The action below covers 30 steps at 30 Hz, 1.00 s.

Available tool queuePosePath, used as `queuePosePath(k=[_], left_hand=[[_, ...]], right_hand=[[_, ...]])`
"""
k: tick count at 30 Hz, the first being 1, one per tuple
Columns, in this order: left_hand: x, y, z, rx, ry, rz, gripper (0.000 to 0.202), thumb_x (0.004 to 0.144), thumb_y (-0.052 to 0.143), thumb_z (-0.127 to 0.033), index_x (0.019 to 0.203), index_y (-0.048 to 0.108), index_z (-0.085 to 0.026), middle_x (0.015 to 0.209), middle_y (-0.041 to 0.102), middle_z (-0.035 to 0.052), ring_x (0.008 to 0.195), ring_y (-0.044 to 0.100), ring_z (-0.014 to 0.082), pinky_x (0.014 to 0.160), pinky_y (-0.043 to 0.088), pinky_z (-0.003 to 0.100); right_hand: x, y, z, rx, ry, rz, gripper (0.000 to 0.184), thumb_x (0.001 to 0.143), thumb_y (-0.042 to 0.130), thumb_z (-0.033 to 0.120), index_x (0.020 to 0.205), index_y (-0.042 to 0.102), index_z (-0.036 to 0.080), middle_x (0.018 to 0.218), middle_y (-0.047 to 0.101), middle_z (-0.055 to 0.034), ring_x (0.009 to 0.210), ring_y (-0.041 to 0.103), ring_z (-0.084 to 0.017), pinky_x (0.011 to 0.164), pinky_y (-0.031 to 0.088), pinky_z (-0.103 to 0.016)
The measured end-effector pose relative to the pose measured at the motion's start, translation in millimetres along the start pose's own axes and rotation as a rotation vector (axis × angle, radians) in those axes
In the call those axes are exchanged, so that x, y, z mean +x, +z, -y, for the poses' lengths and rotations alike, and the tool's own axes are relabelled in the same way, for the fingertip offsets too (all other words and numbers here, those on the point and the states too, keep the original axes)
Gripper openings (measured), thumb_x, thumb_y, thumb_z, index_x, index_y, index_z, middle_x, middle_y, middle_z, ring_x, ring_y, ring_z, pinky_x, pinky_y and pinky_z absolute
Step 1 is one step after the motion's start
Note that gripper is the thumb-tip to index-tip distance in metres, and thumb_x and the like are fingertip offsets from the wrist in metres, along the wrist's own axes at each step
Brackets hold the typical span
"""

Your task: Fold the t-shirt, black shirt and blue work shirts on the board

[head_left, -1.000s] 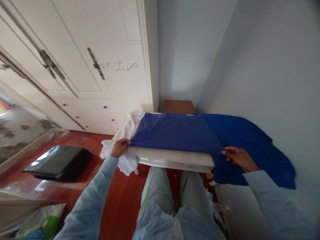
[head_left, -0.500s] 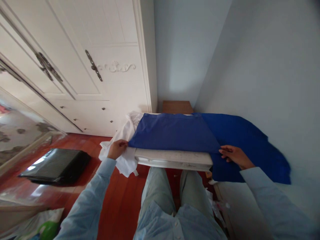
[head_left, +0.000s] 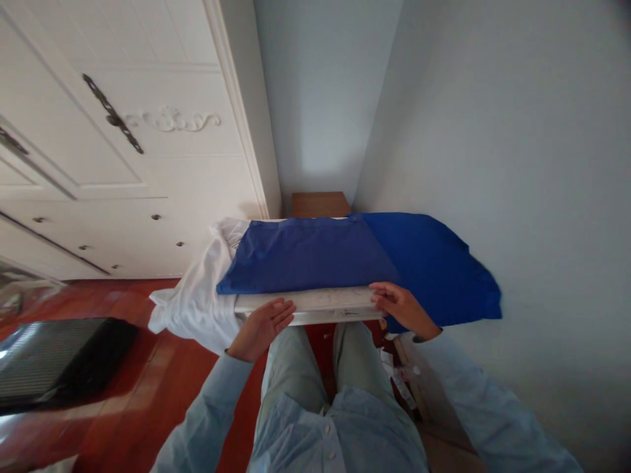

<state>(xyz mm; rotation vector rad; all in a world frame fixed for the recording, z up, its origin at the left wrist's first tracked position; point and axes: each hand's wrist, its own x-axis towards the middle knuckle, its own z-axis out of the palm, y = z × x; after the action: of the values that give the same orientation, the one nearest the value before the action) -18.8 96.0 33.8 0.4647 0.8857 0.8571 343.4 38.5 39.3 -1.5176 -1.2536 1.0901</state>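
Observation:
A blue cloth [head_left: 310,256] lies spread over a narrow white table [head_left: 315,301], its near edge fairly straight. On the right, a brighter blue part [head_left: 424,263] hangs past the table's end. White fabric [head_left: 202,299] droops off the left end. My left hand [head_left: 261,326] is held at the front edge, fingers stretched out and palm turned inward, holding nothing. My right hand [head_left: 404,309] is at the near right corner of the cloth, thumb and fingers apart; whether its fingertips touch the cloth I cannot tell.
A white wardrobe [head_left: 197,177] with dark handles stands at the back left. Behind the table is a small brown wooden piece [head_left: 319,205]; a grey wall [head_left: 493,151] rises on the right. A black ribbed object [head_left: 64,361] lies on the red wooden floor [head_left: 162,394].
Both hands have let go of the cloth's near corners and come inward along the front edge. The view has turned to the right. The cloth stays spread on the table.

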Motion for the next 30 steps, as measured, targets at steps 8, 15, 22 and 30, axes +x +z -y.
queuePosePath(k=[8, 15, 22, 30], left_hand=[[63, 65.9, 12, -0.332, -0.209, -0.033, 0.014, 0.095, 0.054, -0.023, 0.1, 0.062, -0.012, 0.091, 0.07, 0.0159, 0.087, 0.075, 0.0246, 0.079, 0.064, 0.035], [69, 71.5, 2, -0.305, -0.226, -0.093, 0.021, 0.101, 0.046, -0.025, 0.104, 0.06, -0.01, 0.09, 0.071, 0.0145, 0.082, 0.075, 0.0227, 0.073, 0.065, 0.033], [63, 40.7, -7, -0.245, -0.058, -0.262, 0.011, 0.091, 0.051, -0.012, 0.088, 0.06, -0.018, 0.079, 0.069, 0.0082, 0.078, 0.073, 0.02, 0.076, 0.064, 0.034], [59, -17.7, -43, -0.28, 0.413, -0.505, 0.016, 0.081, 0.055, -0.01, 0.077, 0.056, -0.026, 0.077, 0.069, -0.0027, 0.096, 0.07, 0.0164, 0.086, 0.06, 0.03]], right_hand=[[33, 98, -6, 0.727, 0.352, 0.356, 0.019, 0.085, 0.077, 0.026, 0.1, 0.07, 0.016, 0.099, 0.079, -0.0097, 0.09, 0.077, -0.02, 0.082, 0.062, -0.031], [62, 81, 1, 1.174, 0.513, 0.048, 0.018, 0.1, 0.052, 0.025, 0.114, 0.06, 0.016, 0.091, 0.076, -0.0094, 0.092, 0.075, -0.02, 0.087, 0.064, -0.034], [66, 3, 2, 1.103, 0.383, -0.208, 0.023, 0.096, 0.055, 0.035, 0.117, 0.06, 0.026, 0.107, 0.075, -0.0068, 0.109, 0.069, -0.022, 0.095, 0.06, -0.04], [74, -59, 15, 0.84, 0.442, -0.057, 0.039, 0.101, 0.043, 0.052, 0.107, 0.063, 0.019, 0.102, 0.076, -0.014, 0.108, 0.07, -0.026, 0.093, 0.057, -0.043]])
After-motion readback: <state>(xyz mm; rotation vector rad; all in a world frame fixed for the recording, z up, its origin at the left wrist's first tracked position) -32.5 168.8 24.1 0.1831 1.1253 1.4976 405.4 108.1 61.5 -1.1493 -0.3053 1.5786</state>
